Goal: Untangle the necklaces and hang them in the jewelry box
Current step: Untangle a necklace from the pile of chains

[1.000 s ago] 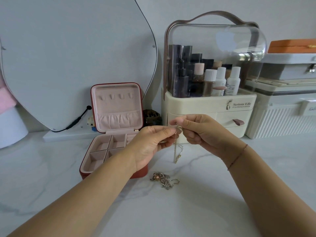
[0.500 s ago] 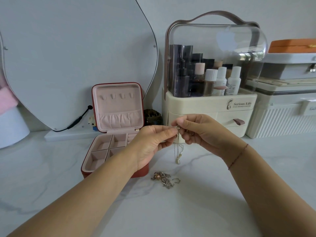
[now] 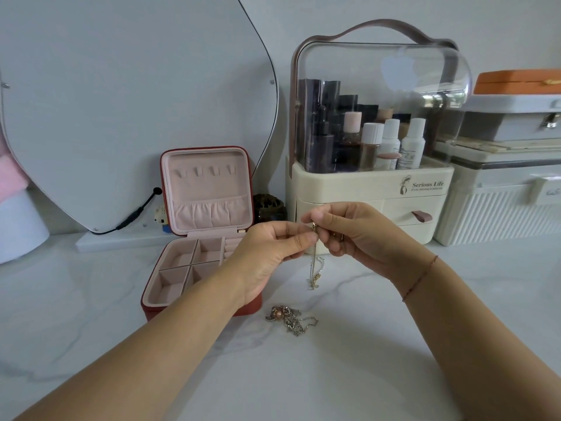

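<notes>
A thin gold necklace (image 3: 314, 270) hangs down over the marble counter from between my two hands. My left hand (image 3: 274, 253) pinches its top between thumb and fingers, and my right hand (image 3: 349, 235) pinches the same spot from the other side. A tangled heap of necklaces (image 3: 288, 319) with a copper bead lies on the counter below them. The red jewelry box (image 3: 212, 180) stands open to the left, its pink lid upright with several hooks and nothing hanging on them. My left wrist hides the box's front right corner.
A cream cosmetics organiser (image 3: 370, 192) with a clear dome and bottles stands right behind my hands. White cases (image 3: 498, 208) are stacked at the far right. A large mirror (image 3: 121, 101) with a black cable leans on the wall at left, a small dark jar (image 3: 268, 208) beside the box.
The hanging necklace has dropped a little lower and straighter between my fingers. Both hands stay in about the same place, fingers working at its top.
</notes>
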A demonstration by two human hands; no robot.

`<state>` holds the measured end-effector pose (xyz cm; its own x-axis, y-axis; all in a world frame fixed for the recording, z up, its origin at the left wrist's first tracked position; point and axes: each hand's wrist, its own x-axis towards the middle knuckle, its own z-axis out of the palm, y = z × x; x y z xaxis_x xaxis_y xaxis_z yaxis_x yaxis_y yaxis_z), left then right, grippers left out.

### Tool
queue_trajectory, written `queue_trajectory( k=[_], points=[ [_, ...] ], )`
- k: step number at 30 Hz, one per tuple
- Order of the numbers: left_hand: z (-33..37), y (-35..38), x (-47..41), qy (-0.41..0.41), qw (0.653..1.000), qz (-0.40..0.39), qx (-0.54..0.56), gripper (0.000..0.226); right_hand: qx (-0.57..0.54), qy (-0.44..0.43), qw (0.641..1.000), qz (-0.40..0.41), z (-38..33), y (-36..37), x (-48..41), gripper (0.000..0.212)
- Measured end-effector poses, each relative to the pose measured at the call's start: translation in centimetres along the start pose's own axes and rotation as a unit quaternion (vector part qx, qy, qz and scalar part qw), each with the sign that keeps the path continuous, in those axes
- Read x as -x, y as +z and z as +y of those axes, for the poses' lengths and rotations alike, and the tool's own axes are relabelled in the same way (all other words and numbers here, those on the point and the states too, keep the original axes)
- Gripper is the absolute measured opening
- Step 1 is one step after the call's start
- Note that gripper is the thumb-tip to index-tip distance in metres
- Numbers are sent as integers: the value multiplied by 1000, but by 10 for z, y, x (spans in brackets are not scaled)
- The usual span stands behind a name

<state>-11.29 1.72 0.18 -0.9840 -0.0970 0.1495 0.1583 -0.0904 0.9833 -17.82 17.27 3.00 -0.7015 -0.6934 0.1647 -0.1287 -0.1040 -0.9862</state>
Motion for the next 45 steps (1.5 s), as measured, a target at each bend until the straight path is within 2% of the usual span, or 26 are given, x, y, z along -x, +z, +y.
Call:
queue_trajectory(
  k=[4,9,15,20,24,30,42,45],
  points=[
    [0,0,0,9,1000,14,-10,4,3,1,1000,-7,-1,1,1,31],
    [1,1,1,18,999,16,-26,15,4,3,1000,-13,-1,1,0,26],
    [1,2,0,9,999,41,-7,18,4,4,1000,-7,-1,2,1,31],
    [-1,1,0,18,1000,5,-17,12,-9,4,1000,-7,-2,2,1,27],
    [0,-1,1,26,998,-39,-31,23,-10,5,1000,-7,-1,0,1,26],
    [-3,-1,0,28,998,-10,-51,12,1,2,1000,-11,0,-1,1,25],
    [3,3,3,33,999,22,-34,19,28,8,999,-23,0,-1,0,33],
    [2,3,0,31,999,21,-21,9,18,13,999,-26,1,0,0,35]
  ],
)
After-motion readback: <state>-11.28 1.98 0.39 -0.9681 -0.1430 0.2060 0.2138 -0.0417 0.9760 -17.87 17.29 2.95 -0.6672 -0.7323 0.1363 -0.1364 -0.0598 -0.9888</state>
